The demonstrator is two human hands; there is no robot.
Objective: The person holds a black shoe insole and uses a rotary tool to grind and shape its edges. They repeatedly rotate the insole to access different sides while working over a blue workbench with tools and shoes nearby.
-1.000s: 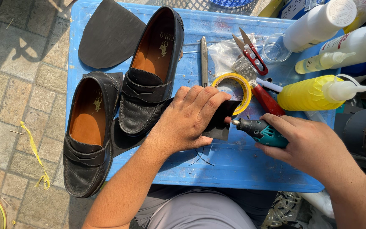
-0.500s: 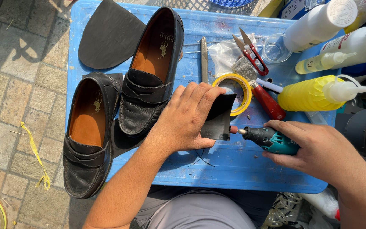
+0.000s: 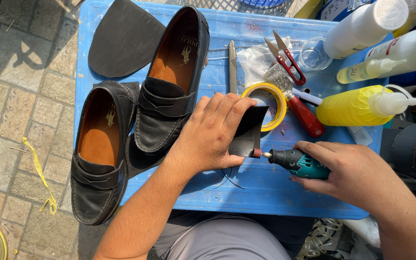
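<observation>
Nearest me, my right hand (image 3: pixel 357 175) is wrapped around a small teal rotary tool (image 3: pixel 297 162), fingers closed snugly on its body. The tool lies almost flat above the blue table (image 3: pixel 266 192), its long axis running right to left, so the little sanding tip (image 3: pixel 256 153) points toward my other hand. That tip meets the lower right corner of the black rubber piece (image 3: pixel 249 132), touching it or as good as.

My left hand (image 3: pixel 213 132) lies palm down over that piece, fingers bent over its top edge and thumb underneath, pinning it firmly. The piece sticks out to the right of my fingers, so its free edge faces the tool head-on; my left fingertips sit just beside the spinning end, closer than I would like.

Left of that hand, two black loafers (image 3: pixel 169 86) lie side by side with their tan insides up, the nearer one hanging off the table's left edge. Farther off lie a yellow tape roll (image 3: pixel 270 98), partly under the rubber piece, a red-handled brush (image 3: pixel 304 115), snips (image 3: pixel 287 60), a yellow squeeze bottle (image 3: pixel 352 106), white bottles (image 3: pixel 362 26) and a dark sole blank (image 3: pixel 121 41).
</observation>
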